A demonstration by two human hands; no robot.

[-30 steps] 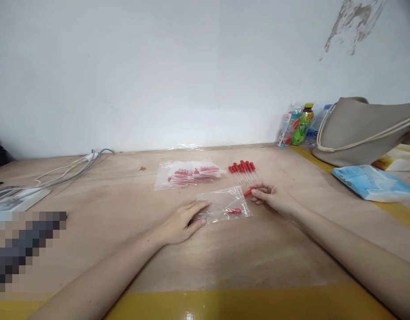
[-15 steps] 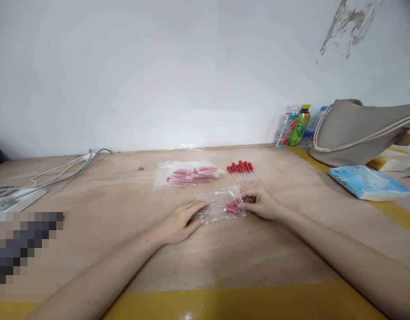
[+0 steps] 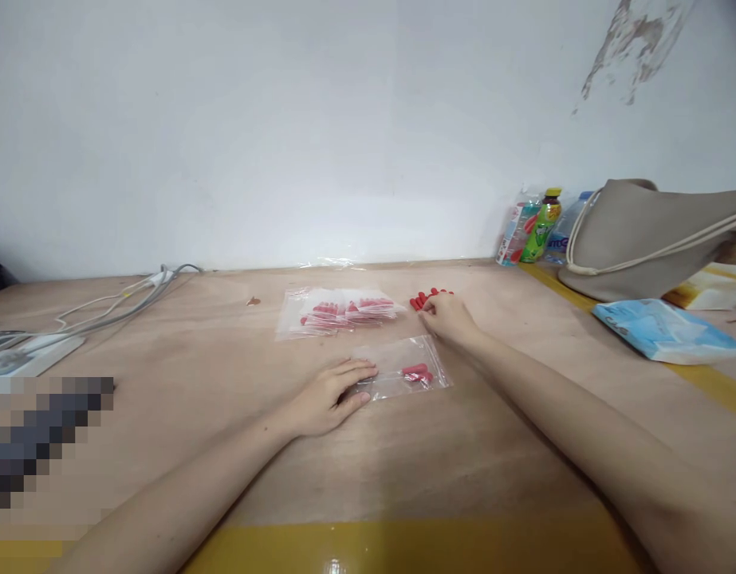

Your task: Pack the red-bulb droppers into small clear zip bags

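Observation:
A clear plastic zip bag [image 3: 397, 386] lies on the table with red-bulbed droppers [image 3: 416, 371] inside. At its left end, my left hand [image 3: 328, 396] holds it down, fingers along one side and thumb along the other. My right hand [image 3: 451, 315] is closed in a pinch at the pile of loose red-bulbed droppers [image 3: 421, 301] behind the bag. It covers their thin clear stems, and the pinched part is mostly hidden. Left of that pile is a fanned stack of filled bags [image 3: 344, 312] with red bulbs showing through.
Bottles [image 3: 542, 227] and a grey bag with cord handles [image 3: 636, 235] stand at the back right, behind a blue-and-white packet [image 3: 667, 331]. Cables [image 3: 134, 299] and a white power strip [image 3: 41, 359] lie at the left. Yellow tape [image 3: 356, 546] runs along the front edge.
My right hand has left the bag's open end and moved back to the loose droppers. The droppers inside the bag stay there. My left hand has kept its place.

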